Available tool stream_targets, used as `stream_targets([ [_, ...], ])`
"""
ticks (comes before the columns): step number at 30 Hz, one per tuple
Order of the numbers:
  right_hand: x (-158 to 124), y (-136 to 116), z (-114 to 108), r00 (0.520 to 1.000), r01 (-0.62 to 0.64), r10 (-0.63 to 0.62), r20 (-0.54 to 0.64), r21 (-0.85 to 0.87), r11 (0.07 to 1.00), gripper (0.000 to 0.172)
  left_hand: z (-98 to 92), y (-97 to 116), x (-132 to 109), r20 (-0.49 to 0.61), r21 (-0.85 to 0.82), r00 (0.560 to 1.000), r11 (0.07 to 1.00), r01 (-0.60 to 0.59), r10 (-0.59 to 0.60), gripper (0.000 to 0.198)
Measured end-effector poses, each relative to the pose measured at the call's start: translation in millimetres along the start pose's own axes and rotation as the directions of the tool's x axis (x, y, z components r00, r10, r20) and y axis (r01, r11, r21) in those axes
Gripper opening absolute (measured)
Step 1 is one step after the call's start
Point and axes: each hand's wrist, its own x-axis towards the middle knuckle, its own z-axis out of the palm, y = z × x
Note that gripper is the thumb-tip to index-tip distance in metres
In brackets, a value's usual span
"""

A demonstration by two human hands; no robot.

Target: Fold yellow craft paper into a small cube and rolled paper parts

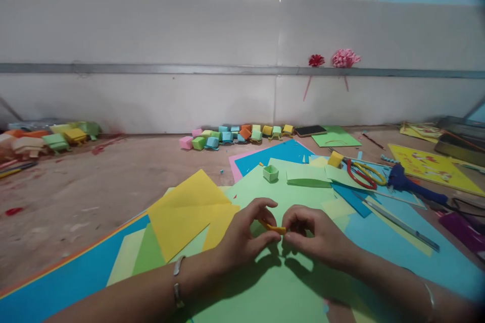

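Note:
Between my fingertips is a small folded strip of orange-yellow paper (pixel 278 230). My left hand (pixel 248 232) pinches it between thumb and fingers from the left. On the other side, my right hand (pixel 316 234) has its thumb and fingertips closed at the strip's right end. Both hands are above a large light green paper sheet (pixel 246 292). A small green paper box (pixel 270 173), open at the top, stands just beyond them. Yellow paper (pixel 189 207) lies left of my left hand.
Small folded paper figures (pixel 227 137) line the back, with more at far left (pixel 56 141). At right are scissors (pixel 361 174), a blue glue gun (pixel 413 186), a grey pen-like cutter (pixel 405 227) and a yellow printed sheet (pixel 435 166). A phone (pixel 310 131) lies by the wall.

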Motion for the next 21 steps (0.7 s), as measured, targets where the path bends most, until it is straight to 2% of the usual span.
stream_targets([
  [8,-3.4,8.0,9.2,0.998,-0.061,0.059,0.027,0.099,0.993,0.016,1.1,-6.1,-1.2,0.010,0.061,0.996,0.994,-0.090,0.090,0.045],
  [10,-4.3,11.4,9.8,0.999,-0.043,0.043,-0.002,0.057,0.997,0.016,-0.5,-6.1,-2.1,0.006,0.100,0.993,0.988,-0.122,0.122,0.044],
  [12,-4.1,13.9,6.6,0.998,0.018,-0.022,-0.066,-0.059,0.998,0.030,-1.9,-4.4,-2.9,-0.013,0.150,0.990,0.979,-0.135,0.138,0.041],
  [13,-3.3,14.5,2.6,0.989,0.079,-0.097,-0.110,-0.159,0.984,0.038,-2.4,-3.2,-3.2,-0.033,0.178,0.990,0.975,-0.132,0.140,0.040],
  [15,-0.1,13.9,-12.3,0.938,0.195,-0.288,-0.193,-0.394,0.898,0.033,-3.2,-0.7,-3.5,-0.077,0.226,0.988,0.968,-0.114,0.134,0.036],
  [16,2.1,12.7,-23.5,0.886,0.222,-0.395,-0.244,-0.525,0.822,0.018,-3.5,0.3,-3.6,-0.099,0.244,0.986,0.964,-0.104,0.132,0.035],
  [17,4.4,11.2,-37.1,0.842,0.202,-0.446,-0.303,-0.589,0.783,0.004,-3.6,1.0,-3.6,-0.115,0.256,0.985,0.962,-0.098,0.131,0.034],
  [19,8.1,8.1,-68.9,0.745,0.104,-0.488,-0.455,-0.643,0.759,0.020,-3.8,1.8,-3.4,-0.123,0.269,0.982,0.957,-0.105,0.142,0.032],
  [21,9.4,6.6,-100.9,0.638,-0.005,-0.505,-0.581,-0.659,0.752,0.025,-3.6,2.1,-3.0,-0.101,0.280,0.979,0.949,-0.143,0.177,0.031],
])
